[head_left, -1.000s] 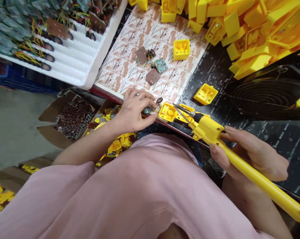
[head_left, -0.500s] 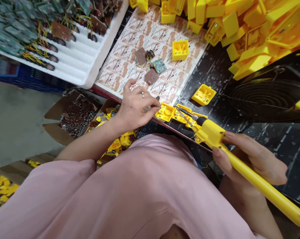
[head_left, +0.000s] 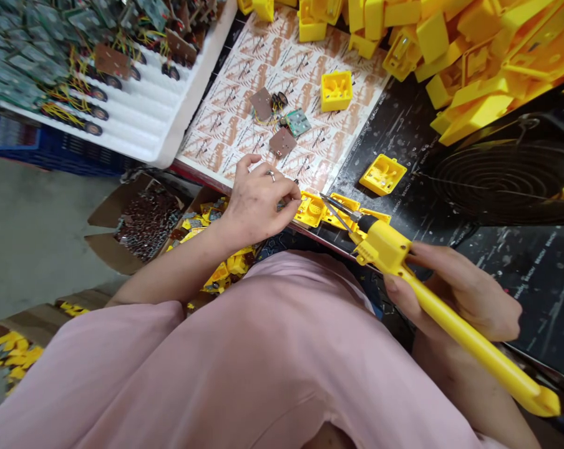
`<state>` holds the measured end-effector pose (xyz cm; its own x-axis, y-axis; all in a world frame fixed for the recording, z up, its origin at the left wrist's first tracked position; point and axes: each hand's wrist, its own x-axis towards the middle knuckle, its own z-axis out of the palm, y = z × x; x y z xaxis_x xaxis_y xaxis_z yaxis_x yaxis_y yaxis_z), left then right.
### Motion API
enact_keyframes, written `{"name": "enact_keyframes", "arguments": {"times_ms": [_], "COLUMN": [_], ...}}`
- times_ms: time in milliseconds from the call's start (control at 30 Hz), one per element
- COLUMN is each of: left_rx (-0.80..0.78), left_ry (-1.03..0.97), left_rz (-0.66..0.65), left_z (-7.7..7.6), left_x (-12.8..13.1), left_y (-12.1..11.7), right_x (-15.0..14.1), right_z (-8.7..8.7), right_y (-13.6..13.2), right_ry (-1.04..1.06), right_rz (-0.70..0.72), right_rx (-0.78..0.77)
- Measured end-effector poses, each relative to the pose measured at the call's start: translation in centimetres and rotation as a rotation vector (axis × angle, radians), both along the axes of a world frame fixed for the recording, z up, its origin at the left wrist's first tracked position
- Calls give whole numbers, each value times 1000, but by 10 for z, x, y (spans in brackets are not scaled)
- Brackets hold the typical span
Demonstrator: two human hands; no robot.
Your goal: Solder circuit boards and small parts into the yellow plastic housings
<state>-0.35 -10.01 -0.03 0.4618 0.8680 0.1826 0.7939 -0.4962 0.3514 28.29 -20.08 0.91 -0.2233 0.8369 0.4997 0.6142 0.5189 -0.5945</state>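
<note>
My right hand (head_left: 464, 293) is wrapped round the handle of a yellow soldering gun (head_left: 389, 246), which has a dark collar and a metal tip. Its tip and a thin guide tube beside it reach over a row of open yellow plastic cases (head_left: 340, 209) along the table's front edge. At the left end of that row, my left hand (head_left: 263, 196) pinches thumb and forefinger together beside a yellow case (head_left: 310, 211). What the pinch holds is too small and covered to make out. A ring (head_left: 271, 175) sits on a finger of this hand.
Wired circuit boards (head_left: 282, 142) and a yellow case (head_left: 337, 91) lie on the printed sheet. Another case (head_left: 383, 174) rests on the black tabletop, near a black fan (head_left: 501, 168). Yellow cases (head_left: 478, 56) are heaped behind. A white foam tray (head_left: 163, 134) holds many boards at left.
The soldering gun and my right hand have shifted left, and the tip now lies closer to the leftmost case. My left hand stays pinched in nearly the same place.
</note>
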Motion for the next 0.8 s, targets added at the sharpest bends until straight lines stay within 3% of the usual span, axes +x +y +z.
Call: {"name": "enact_keyframes", "arguments": {"times_ms": [133, 300, 533, 667, 800], "left_rx": [53, 70, 46, 35, 28], "left_ry": [5, 23, 37, 45, 58], "left_rz": [-15, -44, -64, -67, -71], "left_z": [-4, -4, -2, 0, 0], "left_x": [2, 1, 4, 5, 4], "left_y": [2, 5, 7, 9, 10], "right_x": [-11, -16, -20, -13, 5], "right_z": [12, 14, 23, 27, 11], "right_y": [5, 8, 20, 13, 4], "right_ry": [-25, -91, -149, -111, -44], "right_rz": [119, 125, 258, 193, 51], "right_rx": [47, -3, 160, 60, 33]}}
